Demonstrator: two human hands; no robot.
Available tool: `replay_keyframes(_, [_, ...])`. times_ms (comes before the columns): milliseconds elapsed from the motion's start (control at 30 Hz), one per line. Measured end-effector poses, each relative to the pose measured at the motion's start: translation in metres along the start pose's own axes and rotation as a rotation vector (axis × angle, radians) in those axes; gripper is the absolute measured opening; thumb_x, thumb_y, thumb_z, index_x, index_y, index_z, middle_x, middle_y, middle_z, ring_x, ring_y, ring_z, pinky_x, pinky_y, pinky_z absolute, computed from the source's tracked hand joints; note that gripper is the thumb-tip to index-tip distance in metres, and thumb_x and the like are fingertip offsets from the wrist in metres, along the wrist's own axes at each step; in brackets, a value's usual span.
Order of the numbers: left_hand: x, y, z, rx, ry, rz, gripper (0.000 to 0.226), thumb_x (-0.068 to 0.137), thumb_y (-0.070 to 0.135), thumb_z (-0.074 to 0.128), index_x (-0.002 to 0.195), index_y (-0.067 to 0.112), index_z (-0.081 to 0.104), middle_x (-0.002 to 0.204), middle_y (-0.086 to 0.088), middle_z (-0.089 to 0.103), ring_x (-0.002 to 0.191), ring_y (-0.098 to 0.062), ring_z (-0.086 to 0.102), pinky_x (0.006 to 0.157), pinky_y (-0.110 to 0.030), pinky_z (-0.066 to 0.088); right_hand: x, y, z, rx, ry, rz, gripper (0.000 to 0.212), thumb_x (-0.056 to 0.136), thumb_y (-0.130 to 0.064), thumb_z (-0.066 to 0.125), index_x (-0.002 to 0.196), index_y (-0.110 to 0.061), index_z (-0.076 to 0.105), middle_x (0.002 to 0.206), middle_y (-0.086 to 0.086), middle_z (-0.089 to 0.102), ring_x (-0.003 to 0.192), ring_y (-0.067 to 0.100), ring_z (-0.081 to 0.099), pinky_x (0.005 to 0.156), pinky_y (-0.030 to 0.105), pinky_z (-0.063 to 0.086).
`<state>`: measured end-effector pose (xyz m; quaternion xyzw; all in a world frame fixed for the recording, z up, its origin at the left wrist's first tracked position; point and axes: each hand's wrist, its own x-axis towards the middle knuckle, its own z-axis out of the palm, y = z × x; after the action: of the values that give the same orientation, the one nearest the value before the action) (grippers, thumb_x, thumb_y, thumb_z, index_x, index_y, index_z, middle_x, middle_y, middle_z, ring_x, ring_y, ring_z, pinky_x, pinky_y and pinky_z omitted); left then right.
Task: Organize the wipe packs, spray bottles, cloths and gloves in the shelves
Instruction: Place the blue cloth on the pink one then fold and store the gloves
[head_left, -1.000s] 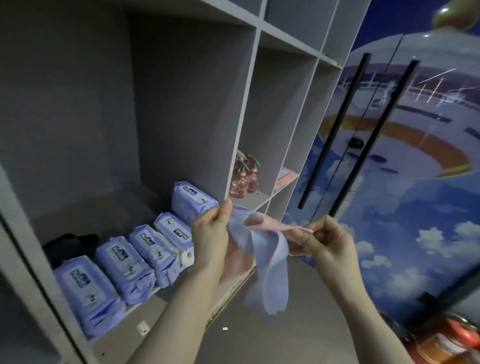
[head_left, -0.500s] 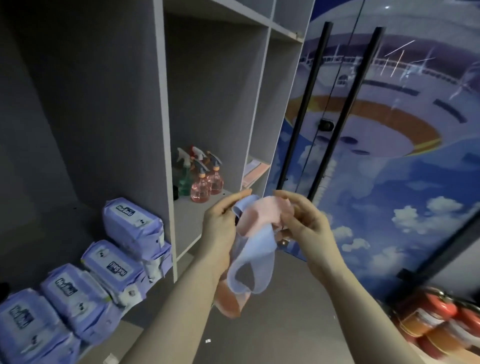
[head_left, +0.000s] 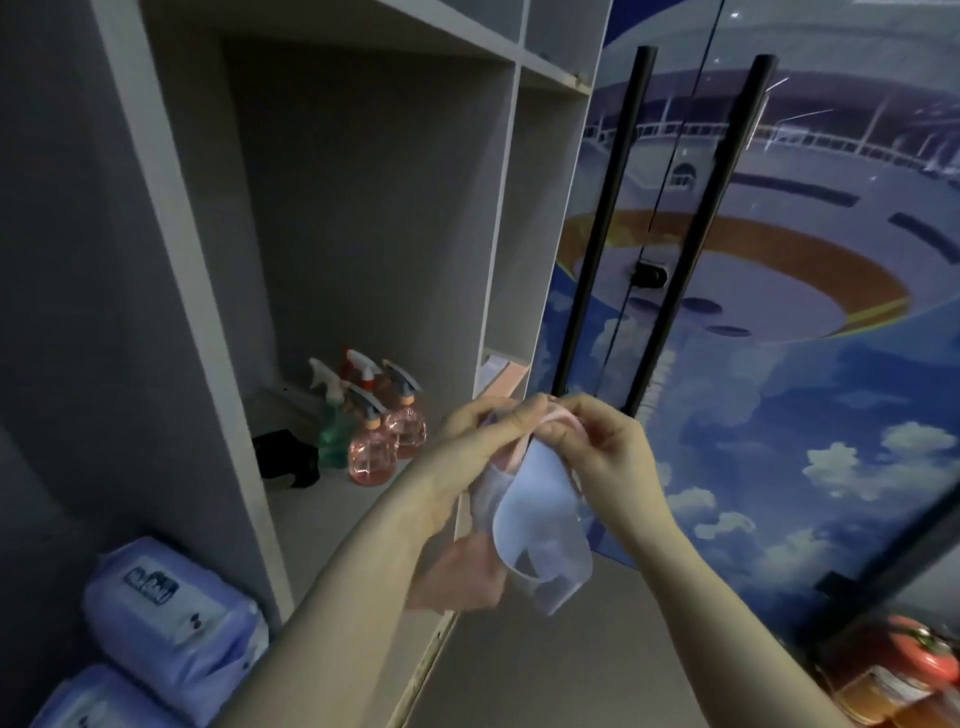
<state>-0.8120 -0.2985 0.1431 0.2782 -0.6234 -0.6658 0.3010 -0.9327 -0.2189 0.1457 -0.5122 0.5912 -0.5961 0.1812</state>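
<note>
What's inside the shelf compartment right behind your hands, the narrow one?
Only a folded pink cloth on a paler one shows in that narrow compartment. The left hand and right hand, holding the cloths, hide its front.

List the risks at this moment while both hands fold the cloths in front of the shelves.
1. The left hand and right hand pinch only the top of the pale blue cloth; its loose loop may unfold.
2. The pink cloth hangs low below and could slip free.
3. The clustered pink plastic spray bottles stand near the shelf's front and might topple if brushed.
</note>
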Motion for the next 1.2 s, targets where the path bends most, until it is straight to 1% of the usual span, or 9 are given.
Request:
replay_keyframes(167, [0.061,-0.005,-0.019,-0.026,0.204,0.071,0.020,0.081,0.034,0.072,0.069,0.020,0.066,0.066,0.001,0.066,0.066,-0.021,0.062,0.062,-0.028,0.048,0.040,0.037,-0.019,0.109,0.192,0.063,0.014,0.093,-0.009,0.054,0.089,-0.008,0.068,0.072,-0.007,0.068,0.067,0.007,0.063,0.064,0.024,0.052])
replay_keyframes(267, [0.092,-0.008,-0.013,-0.008,0.331,0.024,0.019,0.087,0.038,0.065,0.083,0.019,0.064,0.089,-0.004,0.070,0.082,-0.023,0.067,0.075,-0.036,0.052,0.058,0.058,-0.038,0.141,0.236,0.208,0.021,0.094,-0.016,0.053,0.100,-0.002,0.068,0.085,0.002,0.072,0.080,0.013,0.067,0.071,0.025,0.053])
replay_keyframes(400, [0.130,-0.019,0.006,-0.124,0.359,0.015,0.010,0.095,0.027,0.056,0.088,0.022,0.061,0.091,-0.006,0.068,0.092,-0.029,0.067,0.084,-0.043,0.054,0.083,0.071,-0.063,0.195,0.355,0.282,0.027,0.091,-0.011,0.052,0.074,-0.009,0.073,0.075,0.008,0.074,0.077,0.022,0.069,0.080,0.034,0.052])
replay_keyframes(533, [0.178,-0.027,0.020,-0.559,0.187,-0.143,0.021,0.098,0.023,0.046,0.105,0.013,0.064,0.097,-0.009,0.071,0.073,-0.018,0.072,0.059,-0.029,0.059,0.121,0.091,-0.090,0.380,0.536,0.328,0.032,0.089,-0.013,0.051,0.063,-0.015,0.070,0.063,0.000,0.069,0.066,0.019,0.062,0.068,0.030,0.046])
replay_keyframes(633, [0.217,-0.030,0.034,-0.658,0.229,-0.162,0.037,0.097,0.029,0.048,0.127,0.010,0.055,0.109,-0.012,0.067,0.089,-0.024,0.071,0.058,-0.028,0.058,0.155,0.110,-0.125,0.755,0.680,0.324,0.026,0.093,-0.019,0.050,0.069,-0.015,0.059,0.058,-0.005,0.058,0.058,0.011,0.057,0.060,0.027,0.048])
replay_keyframes(800, [0.268,-0.034,0.066,-0.611,0.355,0.041,0.039,0.100,0.028,0.041,0.138,0.025,0.046,0.127,-0.006,0.059,0.118,-0.031,0.055,0.095,-0.047,0.048,0.209,0.134,-0.181,0.790,0.620,0.243,0.026,0.101,-0.029,0.039,0.092,-0.017,0.061,0.069,-0.005,0.068,0.047,0.011,0.057,0.049,0.020,0.048])
replay_keyframes(967, [0.319,-0.026,0.110,-0.694,0.358,0.279,0.054,0.099,0.022,0.044,0.142,0.048,0.023,0.134,0.014,0.051,0.096,-0.019,0.070,0.077,-0.046,0.058,0.254,0.152,-0.234,0.626,0.507,0.184,0.030,0.101,-0.031,0.039,0.088,-0.015,0.061,0.064,-0.002,0.067,0.036,0.012,0.043,0.042,0.019,0.042])
replay_keyframes(1067, [0.346,-0.027,0.119,-0.599,0.446,0.398,0.057,0.100,0.014,0.042,0.138,0.054,0.028,0.141,0.027,0.033,0.111,-0.015,0.064,0.076,-0.050,0.057,0.280,0.163,-0.267,0.629,0.556,0.153,0.030,0.100,-0.035,0.041,0.081,-0.020,0.059,0.078,-0.002,0.072,0.032,0.011,0.032,0.040,0.018,0.039])
replay_keyframes(1200, [0.381,-0.036,0.128,-0.410,0.475,0.313,0.055,0.099,0.005,0.042,0.137,0.045,0.039,0.154,0.007,0.026,0.112,-0.017,0.062,0.068,-0.039,0.059,0.316,0.186,-0.276,0.585,0.388,0.182,0.037,0.098,-0.041,0.042,0.080,-0.020,0.066,0.076,0.023,0.046,0.030,0.012,0.026,0.037,0.020,0.035])
